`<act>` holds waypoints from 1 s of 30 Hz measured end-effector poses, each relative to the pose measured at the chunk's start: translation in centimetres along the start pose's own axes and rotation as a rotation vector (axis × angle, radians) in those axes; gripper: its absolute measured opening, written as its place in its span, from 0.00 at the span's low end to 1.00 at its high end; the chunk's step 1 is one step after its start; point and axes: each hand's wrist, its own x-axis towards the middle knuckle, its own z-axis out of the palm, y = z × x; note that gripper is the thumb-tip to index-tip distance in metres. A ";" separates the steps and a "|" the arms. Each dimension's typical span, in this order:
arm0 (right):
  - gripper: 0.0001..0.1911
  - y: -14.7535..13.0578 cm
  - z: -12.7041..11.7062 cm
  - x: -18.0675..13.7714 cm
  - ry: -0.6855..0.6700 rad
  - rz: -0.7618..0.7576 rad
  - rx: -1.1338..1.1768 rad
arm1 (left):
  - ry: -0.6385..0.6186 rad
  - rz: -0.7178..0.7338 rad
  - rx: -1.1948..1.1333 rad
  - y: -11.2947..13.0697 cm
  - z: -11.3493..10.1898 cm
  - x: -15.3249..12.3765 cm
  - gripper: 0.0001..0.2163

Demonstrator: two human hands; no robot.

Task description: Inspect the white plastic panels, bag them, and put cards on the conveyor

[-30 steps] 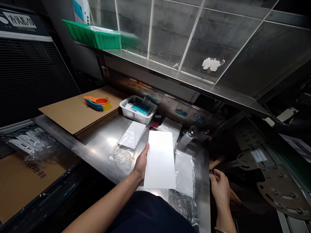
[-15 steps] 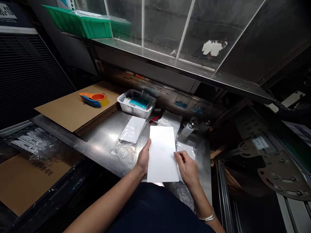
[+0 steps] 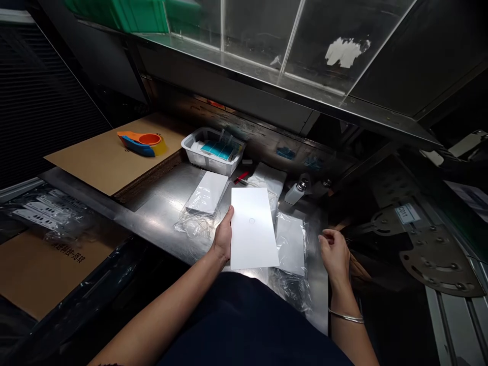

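Observation:
My left hand grips the left edge of a white rectangular panel, thumb along its face. A small circle outline shows near the panel's middle. My right hand is off to the right, apart from the panel, above the table's right edge. Its thumb and fingers are curled together; whether anything thin is between them I cannot make out. Between panel and right hand lies a white panel in a clear plastic bag. Another bagged white panel lies beyond my left hand.
On the metal table stand a grey basket with blue packets and a white pump bottle. A red-handled tool lies behind the panel. An orange tape dispenser rests on stacked cardboard. A metal shelf overhangs the back.
My right hand has left the panel's right edge and moved to the right. The left hand still holds the panel. The camera view has tilted slightly downward.

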 end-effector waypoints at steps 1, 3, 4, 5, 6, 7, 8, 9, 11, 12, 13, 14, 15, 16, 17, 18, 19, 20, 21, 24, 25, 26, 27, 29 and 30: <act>0.21 0.7 -0.1 0.0 0.017 -0.012 -0.027 | 0.009 -0.007 -0.002 0.0 0.0 0.1 0.27; 0.30 1.3 -0.2 -0.3 0.030 -0.015 -0.035 | 0.023 -0.007 -0.001 -0.1 0.1 0.3 0.27; 0.33 1.1 -0.1 -0.5 0.016 0.010 0.001 | 0.028 -0.002 0.002 0.0 0.1 0.5 0.27; 0.33 0.7 0.2 -0.9 -0.013 0.053 0.077 | 0.031 0.008 0.006 0.0 0.1 0.6 0.27; 0.32 0.0 0.5 -1.3 -0.062 0.118 0.192 | 0.036 0.019 0.013 0.0 0.1 0.8 0.27; 0.31 -1.1 1.0 -1.9 -0.134 0.203 0.336 | 0.046 0.031 0.026 -0.1 0.1 0.9 0.27; 0.30 -2.4 1.6 -2.7 -0.226 0.300 0.495 | 0.057 0.045 0.050 -0.2 0.2 0.9 0.27; 0.29 -3.9 2.3 -3.6 -0.327 0.391 0.654 | 0.060 0.067 0.086 -0.4 0.4 0.9 0.28; 0.28 -7.1 3.9 -5.6 -0.514 0.543 0.918 | -0.007 0.132 0.217 -1.1 1.1 0.4 0.28; 0.27 -8.6 4.7 -6.5 -0.553 0.584 1.027 | -0.089 0.165 0.321 -1.6 1.4 -0.1 0.28; 0.26 -9.8 5.5 -7.4 -0.559 0.658 1.135 | -0.199 0.195 0.446 -2.0 1.7 -0.6 0.29; 0.25 -10.7 6.3 -8.0 -0.533 0.782 1.214 | -0.319 0.218 0.583 -2.5 1.9 -1.1 0.32; 0.25 -11.3 6.9 -8.3 -0.518 0.867 1.259 | -0.431 0.224 0.715 -2.9 1.9 -1.7 0.36; 0.25 -11.5 7.3 -8.5 -0.510 0.917 1.277 | -0.513 0.215 0.829 -3.3 1.8 -2.2 0.41; 0.26 -11.5 7.5 -8.5 -0.516 0.950 1.274 | -0.561 0.201 0.908 -3.5 1.6 -2.5 0.45; 0.27 -11.4 7.5 -8.4 -0.532 0.959 1.258 | -0.587 0.193 0.964 -3.7 1.4 -2.7 0.47; 0.28 -11.2 7.4 -8.2 -0.550 0.957 1.243 | -0.599 0.191 1.002 -3.9 1.2 -2.8 0.48; 0.29 -10.9 7.2 -8.0 -0.568 0.954 1.239 | -0.607 0.200 1.028 -4.0 1.0 -2.8 0.49; 0.30 -10.7 7.0 -7.9 -0.575 0.945 1.246 | -0.614 0.216 1.051 -4.1 0.9 -2.8 0.50; 0.29 -10.3 6.6 -7.8 -0.601 0.893 1.314 | -0.622 0.235 1.109 -4.2 0.8 -2.7 0.50; 0.28 -10.2 6.5 -7.8 -0.612 0.879 1.334 | -0.624 0.233 1.122 -4.3 0.8 -2.7 0.50; 0.28 -10.2 6.5 -7.9 -0.620 0.875 1.344 | -0.625 0.230 1.132 -4.4 0.8 -2.8 0.50; 0.28 -10.2 6.4 -8.0 -0.623 0.880 1.344 | -0.629 0.231 1.138 -4.4 0.8 -2.9 0.50; 0.28 -10.1 6.4 -8.2 -0.608 0.879 1.309 | -0.642 0.244 1.143 -4.7 0.8 -3.0 0.49; 0.29 -10.0 6.4 -8.2 -0.613 0.819 1.270 | -0.647 0.253 1.137 -4.8 0.8 -3.1 0.49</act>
